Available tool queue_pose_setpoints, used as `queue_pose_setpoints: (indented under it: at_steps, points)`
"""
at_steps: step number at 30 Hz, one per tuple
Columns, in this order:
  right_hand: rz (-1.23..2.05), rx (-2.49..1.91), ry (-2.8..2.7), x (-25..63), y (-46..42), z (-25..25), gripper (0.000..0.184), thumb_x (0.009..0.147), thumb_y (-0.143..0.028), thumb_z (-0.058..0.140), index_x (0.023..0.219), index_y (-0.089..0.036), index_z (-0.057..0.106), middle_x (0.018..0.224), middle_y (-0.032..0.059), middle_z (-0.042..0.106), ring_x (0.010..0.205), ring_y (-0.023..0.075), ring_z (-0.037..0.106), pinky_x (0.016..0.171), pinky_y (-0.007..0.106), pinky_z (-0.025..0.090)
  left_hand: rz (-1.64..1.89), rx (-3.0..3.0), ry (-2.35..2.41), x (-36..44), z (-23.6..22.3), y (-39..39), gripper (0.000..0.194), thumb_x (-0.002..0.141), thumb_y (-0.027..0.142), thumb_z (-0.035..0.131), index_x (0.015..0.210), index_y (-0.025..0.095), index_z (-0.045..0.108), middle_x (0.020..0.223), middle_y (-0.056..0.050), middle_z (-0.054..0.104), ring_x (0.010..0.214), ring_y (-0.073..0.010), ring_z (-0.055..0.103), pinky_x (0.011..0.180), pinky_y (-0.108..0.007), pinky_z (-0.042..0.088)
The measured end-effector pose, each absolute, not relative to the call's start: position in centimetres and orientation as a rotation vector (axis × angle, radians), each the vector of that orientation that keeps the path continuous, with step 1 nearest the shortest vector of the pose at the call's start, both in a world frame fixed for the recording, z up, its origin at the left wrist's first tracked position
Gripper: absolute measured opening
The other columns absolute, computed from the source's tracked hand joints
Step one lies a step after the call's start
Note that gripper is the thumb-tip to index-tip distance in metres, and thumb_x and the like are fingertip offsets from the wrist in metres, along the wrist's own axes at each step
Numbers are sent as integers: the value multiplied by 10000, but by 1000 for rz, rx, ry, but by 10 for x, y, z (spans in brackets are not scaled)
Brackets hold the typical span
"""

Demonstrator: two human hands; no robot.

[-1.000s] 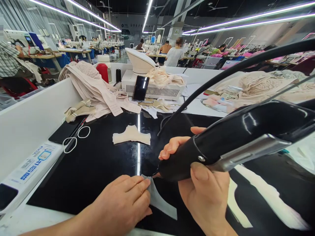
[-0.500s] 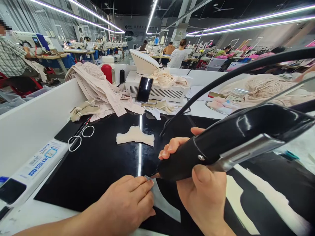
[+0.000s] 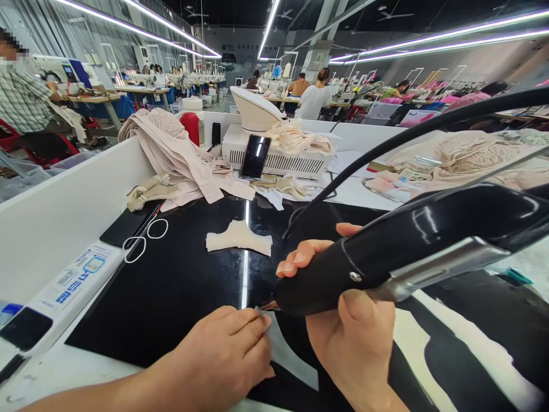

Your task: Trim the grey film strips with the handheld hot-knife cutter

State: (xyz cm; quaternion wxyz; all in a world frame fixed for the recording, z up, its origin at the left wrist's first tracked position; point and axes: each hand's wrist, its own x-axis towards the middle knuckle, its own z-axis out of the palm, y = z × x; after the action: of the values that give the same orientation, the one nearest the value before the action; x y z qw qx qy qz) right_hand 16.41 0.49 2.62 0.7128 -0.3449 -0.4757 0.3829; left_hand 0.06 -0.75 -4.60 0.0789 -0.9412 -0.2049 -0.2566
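1. Evidently the black mat [image 3: 171,303] covers much of the white table [image 3: 38,380], with a streak of ceiling light reflected down its middle.
2. On that mat, the left hand [image 3: 227,349] lies with its fingers close together over the far end of a grey curved piece [image 3: 291,357]; whether it pinches the piece cannot be told.
3. The right hand [image 3: 349,320] is wrapped firmly around a black tool [image 3: 326,280], whose tip is right by the left fingertips and the grey piece's far end.
4. Farther back on the mat lies a cream cloth piece [image 3: 238,237]; more pale pieces [image 3: 412,346] lie at the right.
5. Along the left side are a white box [image 3: 81,274] with blue print and a white loop of cord [image 3: 134,250].
6. Behind the mat, a phone [image 3: 256,157] leans against a slotted white box [image 3: 295,165], beside a beige cloth heap [image 3: 167,143] and a red spool [image 3: 190,129].
7. Beyond the low white wall [image 3: 55,229], people sit at sewing machines under long ceiling lights [image 3: 269,28].
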Motion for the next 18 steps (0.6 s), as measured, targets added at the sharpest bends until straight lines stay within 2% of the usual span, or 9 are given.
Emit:
queue_pose_setpoints:
  at_steps: [6,11,13,18]
  points:
    - [847,-769,-1056,164,5,24,492,796,-531,769,1171,-327,525,824,-40,627,706,172,613,705,362,563,-787,-2811,-620,2,-49,-6,246,1042,351,520,960,156,646,1159,-46,729,1097,-168,645,818,-285,518]
    - [830,-769,-1140,175,-1,32,493,783,-485,809,1177,-334,555,929,-7,674,837,207,680,786,405,594,-755,-2852,-605,0,-44,-7,265,1048,369,502,1038,141,635,1176,-64,707,1097,-171,635,821,-288,527]
    - [800,-785,-1198,181,-6,40,428,789,-436,821,1133,-339,587,943,-4,683,847,209,693,752,382,592,-729,-2883,-613,-2,-40,-8,280,1044,399,508,1093,152,630,1205,-62,696,1104,-175,635,829,-289,530]
    - [776,-776,-1171,192,-24,52,371,786,-439,814,1063,-316,601,823,-20,652,640,173,624,580,351,553,-720,-2914,-618,-5,-36,-10,323,1045,440,486,1128,165,635,1210,-85,704,1100,-218,653,826,-328,537]
